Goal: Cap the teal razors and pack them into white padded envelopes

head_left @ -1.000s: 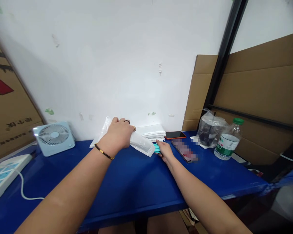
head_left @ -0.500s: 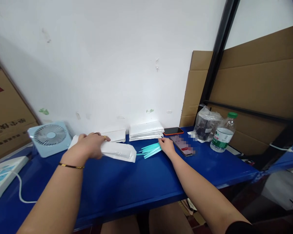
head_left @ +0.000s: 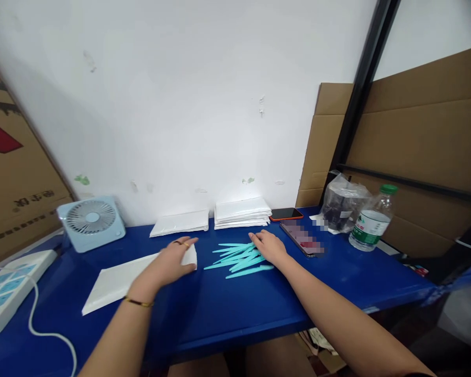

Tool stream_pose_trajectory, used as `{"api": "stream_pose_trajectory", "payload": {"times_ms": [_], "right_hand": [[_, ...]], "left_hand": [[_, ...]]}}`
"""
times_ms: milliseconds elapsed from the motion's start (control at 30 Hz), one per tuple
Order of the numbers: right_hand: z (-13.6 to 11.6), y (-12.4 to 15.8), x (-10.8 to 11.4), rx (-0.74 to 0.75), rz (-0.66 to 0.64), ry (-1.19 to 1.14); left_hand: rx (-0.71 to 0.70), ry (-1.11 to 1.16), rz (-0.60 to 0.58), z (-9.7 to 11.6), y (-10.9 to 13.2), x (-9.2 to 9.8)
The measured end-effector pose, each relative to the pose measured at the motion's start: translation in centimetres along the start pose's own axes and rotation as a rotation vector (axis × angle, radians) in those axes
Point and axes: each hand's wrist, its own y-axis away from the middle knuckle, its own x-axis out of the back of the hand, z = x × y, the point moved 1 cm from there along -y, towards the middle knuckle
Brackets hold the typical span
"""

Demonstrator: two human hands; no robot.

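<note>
A white padded envelope [head_left: 120,277] lies flat on the blue table [head_left: 227,309], left of centre. Over its right end is my left hand [head_left: 172,264], fingers apart, with part of the envelope hidden below it. Beside it, slim tapered teal plastic sticks [head_left: 239,257] are fanned out in a loose pile; their exact kind is hard to make out. My right hand [head_left: 270,247] rests on the right end of this pile, its fingers lying loosely over the sticks and covering some of their ends.
Against the wall lie a thin stack of white envelopes [head_left: 182,222] and a taller stack [head_left: 242,213]. Two phones, one orange-edged [head_left: 286,214] and one lit [head_left: 302,238], are at right, near a bagged dark object [head_left: 339,207] and a bottle [head_left: 372,222]. A fan [head_left: 92,222] and power strip [head_left: 13,290] stand left.
My left hand has put the white envelope down flat on the table at left and loosened its fingers. The teal sticks, bunched under my right hand before, are now spread out more.
</note>
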Motion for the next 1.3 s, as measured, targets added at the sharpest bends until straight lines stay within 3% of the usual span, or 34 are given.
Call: {"api": "stream_pose_trajectory", "payload": {"times_ms": [100, 233, 367, 400, 567, 767, 1000, 1100, 1200, 1300], "right_hand": [[-0.2, 0.7, 1.1, 0.098, -0.077, 0.039], [0.1, 0.9, 3.5, 0.263, -0.217, -0.084], [0.8, -0.6, 5.5, 0.202, -0.644, -0.142], [0.9, -1.2, 5.7, 0.171, -0.688, -0.134], [1.3, -3.9, 4.2, 0.241, -0.428, -0.048], [2.2, -4.4, 1.4, 0.271, -0.457, -0.087], [4.0, -4.9, 2.5, 0.215, -0.316, -0.096], [3.5, -4.5, 2.7, 0.271, -0.248, -0.154], [2.3, -3.8, 2.1, 0.335, -0.332, -0.198], [1.4, -3.5, 1.4, 0.341, -0.432, -0.176]], "left_hand": [[-0.181, 0.117, 0.045, 3.5, -2.7, -1.9], [-0.213, 0.175, 0.068, 4.9, -6.3, -3.7], [-0.207, 0.152, -0.009, 4.7, -8.5, -4.5], [-0.199, 0.149, -0.007, 4.6, -8.8, -4.7], [-0.19, 0.178, 0.083, 4.2, -10.0, -5.5], [-0.124, 0.225, 0.027, 3.1, -11.0, -6.6], [-0.016, 0.207, 0.127, 1.9, -10.8, -5.5], [-0.069, 0.236, 0.12, 2.1, -10.5, -5.1], [-0.19, 0.262, 0.019, 2.5, -10.2, -5.3], [-0.189, 0.251, -0.045, 2.6, -10.2, -5.7]]}}
